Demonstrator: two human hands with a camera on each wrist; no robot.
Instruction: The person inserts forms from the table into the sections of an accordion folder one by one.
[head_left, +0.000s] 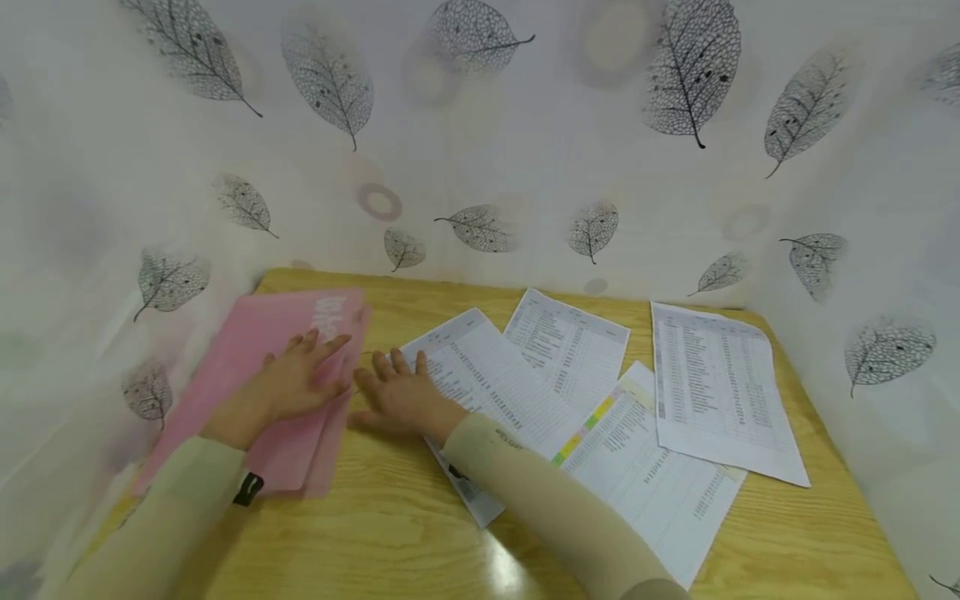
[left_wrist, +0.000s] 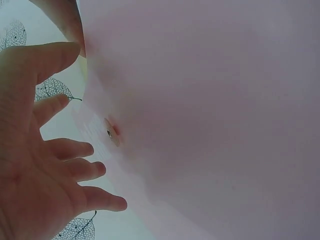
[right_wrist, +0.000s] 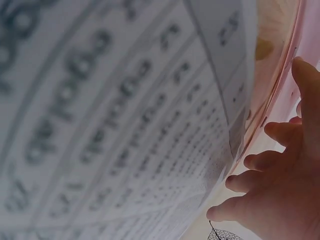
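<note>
On the left of the table lies a pink folder (head_left: 255,333) with white lettering near its top edge, apparently in overlapping layers. My left hand (head_left: 288,387) is over its right part, fingers spread; the left wrist view shows the same spread left hand (left_wrist: 45,170) beside the pink surface. Just right of the folder, my right hand (head_left: 408,400) reaches left, its fingers extended in the strip between folder and papers. A printed sheet (head_left: 517,400) lies partly under the right wrist and forearm. In the right wrist view that printed page (right_wrist: 100,110) fills the left side.
Three more printed sheets lie to the right: one at the back (head_left: 566,333), one with a coloured strip (head_left: 660,483), and one at the far right (head_left: 712,392) overlapping it. A leaf-patterned curtain (head_left: 480,150) surrounds the wooden table (head_left: 390,542) at the back and sides.
</note>
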